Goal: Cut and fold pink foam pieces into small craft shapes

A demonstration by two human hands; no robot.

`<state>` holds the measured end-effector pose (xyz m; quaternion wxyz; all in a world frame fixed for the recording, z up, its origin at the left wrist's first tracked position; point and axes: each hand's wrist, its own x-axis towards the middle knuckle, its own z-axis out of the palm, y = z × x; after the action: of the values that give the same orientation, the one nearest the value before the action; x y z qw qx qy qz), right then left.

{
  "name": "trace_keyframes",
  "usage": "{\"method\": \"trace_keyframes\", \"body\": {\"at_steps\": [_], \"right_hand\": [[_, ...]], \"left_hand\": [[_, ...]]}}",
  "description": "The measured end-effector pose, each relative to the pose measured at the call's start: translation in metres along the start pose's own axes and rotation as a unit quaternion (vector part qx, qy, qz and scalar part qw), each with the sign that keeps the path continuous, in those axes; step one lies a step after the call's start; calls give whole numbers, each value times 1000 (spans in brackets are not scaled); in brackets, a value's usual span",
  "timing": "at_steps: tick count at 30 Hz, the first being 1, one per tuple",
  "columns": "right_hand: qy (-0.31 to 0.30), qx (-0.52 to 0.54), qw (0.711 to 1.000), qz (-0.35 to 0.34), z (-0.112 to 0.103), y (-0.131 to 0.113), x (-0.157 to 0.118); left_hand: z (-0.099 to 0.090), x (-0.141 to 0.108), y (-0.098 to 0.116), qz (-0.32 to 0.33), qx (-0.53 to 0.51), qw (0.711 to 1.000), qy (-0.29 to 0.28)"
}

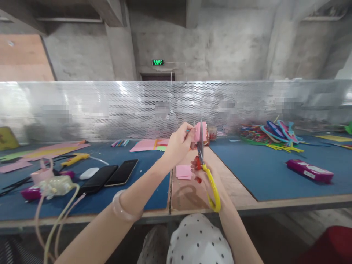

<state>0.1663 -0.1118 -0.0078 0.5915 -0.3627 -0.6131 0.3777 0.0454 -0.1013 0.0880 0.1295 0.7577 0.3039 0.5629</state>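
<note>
Near the middle of the view, my left hand [180, 141] is closed on a small piece of pink paper [200, 131], held upright above the table. My right hand [207, 178] grips a pair of scissors [212, 189] with yellow and red handles, its blades pointing up. One blade lies across the front of the pink paper and the other tip shows behind it, left of the first. Below the hands, small pink paper pieces [183, 171] rest on the wooden strip of the table [231, 183].
Two dark phones [122, 173], a white case [89, 173] and a cabled power strip [56, 186] lie left. Pink sheets [143, 145] lie further back. On the right are a purple box [310, 171] and colourful craft sticks [254, 132]. A perforated metal screen [121, 106] stands behind.
</note>
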Motion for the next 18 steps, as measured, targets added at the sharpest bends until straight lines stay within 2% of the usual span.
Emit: {"method": "trace_keyframes", "body": {"at_steps": [18], "right_hand": [[-20, 21, 999, -23, 1, 8, -2]], "left_hand": [[-1, 0, 1, 7, 24, 1000, -2]]}}
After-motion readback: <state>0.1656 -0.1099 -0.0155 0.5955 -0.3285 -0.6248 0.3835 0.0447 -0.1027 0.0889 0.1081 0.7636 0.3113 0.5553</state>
